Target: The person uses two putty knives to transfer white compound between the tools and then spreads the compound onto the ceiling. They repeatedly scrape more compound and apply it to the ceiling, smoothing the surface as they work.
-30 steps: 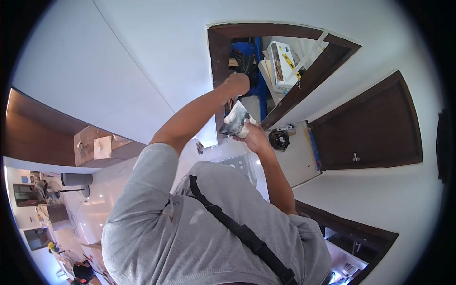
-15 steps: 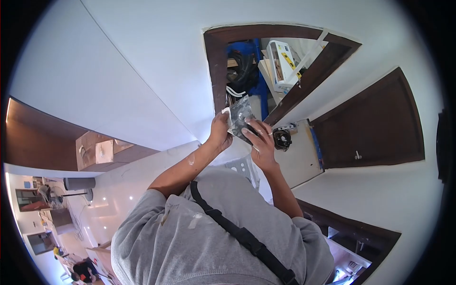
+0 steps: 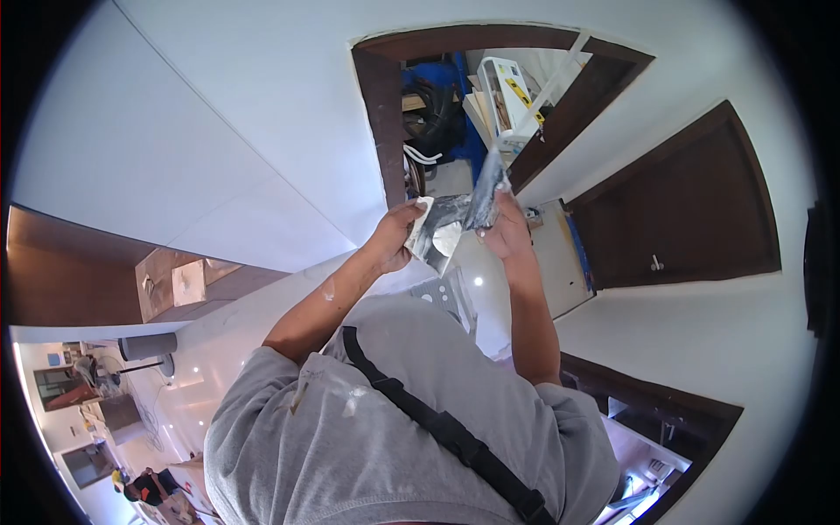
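Note:
In front of my chest, my left hand [image 3: 395,236] is closed on the edge of a flat, dark scraper [image 3: 450,208]. Its face is smeared and carries a thick white patch of putty [image 3: 447,237]. My right hand [image 3: 509,229] grips a second, grey putty knife [image 3: 492,191], whose blade is tilted upright and streaked with white. The lower part of that blade overlaps the right end of the left scraper in this view. White smears show on my left forearm.
Ahead is a dark-framed doorway [image 3: 378,131] with black hoses [image 3: 435,118] and a white case holding a yellow level [image 3: 523,94] beyond it. A brown door [image 3: 675,206] stands at right. White wall [image 3: 227,114] rises close at left. A person [image 3: 150,486] is far off at lower left.
My right hand has turned and moved right, lifting its putty knife from flat over the left scraper to a tilted, upright position. The white putty on the left scraper now shows.

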Demonstrator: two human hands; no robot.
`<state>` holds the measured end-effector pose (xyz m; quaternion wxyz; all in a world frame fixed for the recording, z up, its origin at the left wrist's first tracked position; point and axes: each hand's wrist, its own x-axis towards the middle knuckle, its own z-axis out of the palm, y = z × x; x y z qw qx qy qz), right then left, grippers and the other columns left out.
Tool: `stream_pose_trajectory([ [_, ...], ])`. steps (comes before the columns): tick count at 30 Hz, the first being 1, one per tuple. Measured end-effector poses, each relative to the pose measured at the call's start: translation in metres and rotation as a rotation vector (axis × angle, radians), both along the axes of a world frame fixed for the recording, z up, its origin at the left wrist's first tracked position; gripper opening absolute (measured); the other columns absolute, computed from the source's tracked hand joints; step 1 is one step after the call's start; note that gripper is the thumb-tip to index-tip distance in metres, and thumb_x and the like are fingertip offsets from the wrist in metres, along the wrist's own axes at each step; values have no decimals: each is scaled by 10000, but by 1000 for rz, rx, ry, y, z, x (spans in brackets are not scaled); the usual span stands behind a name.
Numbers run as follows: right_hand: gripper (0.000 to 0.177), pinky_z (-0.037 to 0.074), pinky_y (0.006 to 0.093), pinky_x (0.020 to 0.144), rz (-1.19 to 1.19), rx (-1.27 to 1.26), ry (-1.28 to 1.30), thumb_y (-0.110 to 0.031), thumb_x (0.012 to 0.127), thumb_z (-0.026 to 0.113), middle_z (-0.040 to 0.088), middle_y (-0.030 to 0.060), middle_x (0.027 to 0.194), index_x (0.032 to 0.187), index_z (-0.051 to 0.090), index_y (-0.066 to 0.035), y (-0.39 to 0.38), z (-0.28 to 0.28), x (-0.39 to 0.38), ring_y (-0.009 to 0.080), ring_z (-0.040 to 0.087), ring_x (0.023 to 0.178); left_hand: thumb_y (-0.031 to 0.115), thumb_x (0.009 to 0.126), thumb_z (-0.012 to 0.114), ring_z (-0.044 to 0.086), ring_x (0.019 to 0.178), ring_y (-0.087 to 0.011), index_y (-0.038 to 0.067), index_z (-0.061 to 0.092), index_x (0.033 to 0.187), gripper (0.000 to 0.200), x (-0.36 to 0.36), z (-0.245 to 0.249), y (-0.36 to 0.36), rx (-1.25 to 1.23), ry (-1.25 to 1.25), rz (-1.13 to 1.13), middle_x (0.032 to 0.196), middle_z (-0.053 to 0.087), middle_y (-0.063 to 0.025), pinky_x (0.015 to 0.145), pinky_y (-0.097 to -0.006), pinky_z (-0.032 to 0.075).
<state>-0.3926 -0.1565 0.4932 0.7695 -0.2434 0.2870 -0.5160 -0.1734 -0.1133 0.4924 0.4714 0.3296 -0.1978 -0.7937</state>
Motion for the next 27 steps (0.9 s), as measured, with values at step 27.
stream_pose_trajectory([
  [27,375,556,493,828,-3,249,236,-269,1004,551,619,83,1187,1321,487,-80,26,-63,84,269,649,1018,74,754,601,714,909,-372,-42,740,865,213,-38,35,-150,-665,-2018,-739,949,709,-253,752,-445,587],
])
